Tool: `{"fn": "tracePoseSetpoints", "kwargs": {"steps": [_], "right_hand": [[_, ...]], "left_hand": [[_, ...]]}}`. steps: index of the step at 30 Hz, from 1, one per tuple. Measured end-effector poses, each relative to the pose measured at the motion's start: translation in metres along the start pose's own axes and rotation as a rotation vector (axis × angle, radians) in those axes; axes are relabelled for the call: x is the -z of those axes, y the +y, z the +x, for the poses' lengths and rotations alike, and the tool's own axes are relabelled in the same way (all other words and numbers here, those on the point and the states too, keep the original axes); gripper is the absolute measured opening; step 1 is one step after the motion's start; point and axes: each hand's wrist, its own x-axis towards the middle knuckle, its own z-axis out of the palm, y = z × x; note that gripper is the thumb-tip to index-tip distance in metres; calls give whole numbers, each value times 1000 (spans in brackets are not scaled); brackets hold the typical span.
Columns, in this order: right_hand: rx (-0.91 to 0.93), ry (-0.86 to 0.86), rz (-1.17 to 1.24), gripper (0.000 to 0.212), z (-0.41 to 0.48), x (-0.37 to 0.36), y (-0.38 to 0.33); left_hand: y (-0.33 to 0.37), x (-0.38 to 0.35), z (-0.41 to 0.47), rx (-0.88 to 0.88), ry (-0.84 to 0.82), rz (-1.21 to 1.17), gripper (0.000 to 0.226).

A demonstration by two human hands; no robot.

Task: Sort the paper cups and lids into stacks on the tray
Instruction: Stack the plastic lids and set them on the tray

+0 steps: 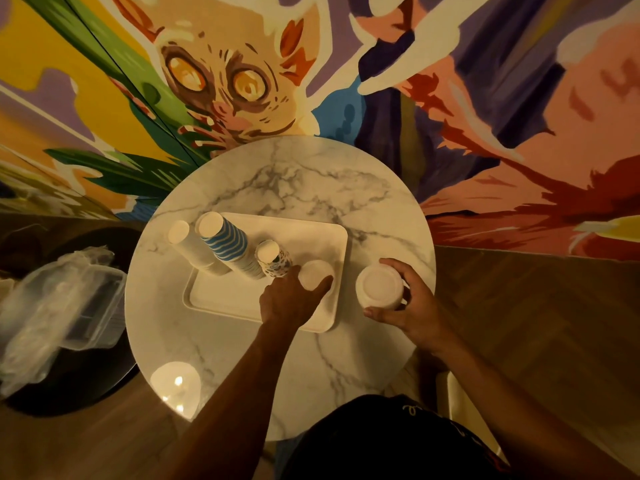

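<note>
Paper cups [239,259] stand upturned on the left half of the white rectangular tray [334,237] at mid-frame, as a plain white stack [183,237], a blue-striped stack [221,242] and a short speckled stack [273,259]. Just right of them the left hand [289,301] pinches a low white lid pile [313,271] on the tray. Off the tray, over the round marble table [294,174], the right hand [414,304] grips a white round stack [379,287] by its sides. All of it looks light, thin-walled and easily crushed, so gentle holds at the rims or side walls suit best.
</note>
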Motion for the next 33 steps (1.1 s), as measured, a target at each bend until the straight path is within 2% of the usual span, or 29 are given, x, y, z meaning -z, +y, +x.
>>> {"fn": "tracePoseSetpoints", "kwargs": {"steps": [17, 22, 25, 27, 30, 33], "right_hand": [[-2, -10, -9, 89, -4, 3, -1], [-10, -18, 1, 92, -4, 1, -1], [-13, -30, -5, 93, -3, 1, -1], [-8, -49, -1, 90, -2, 0, -1], [0, -59, 19, 88, 1, -2, 3], [9, -57, 24, 88, 4, -5, 6]], "left_hand": [[-3, -9, 12, -57, -74, 11, 96], [3, 4, 1, -57, 22, -78, 84], [18, 18, -16, -146, 59, -332, 75], [30, 28, -32, -275, -24, -465, 77], [42, 29, -50, -419, -155, -405, 89], [50, 26, -57, -442, -158, -319, 94]]}}
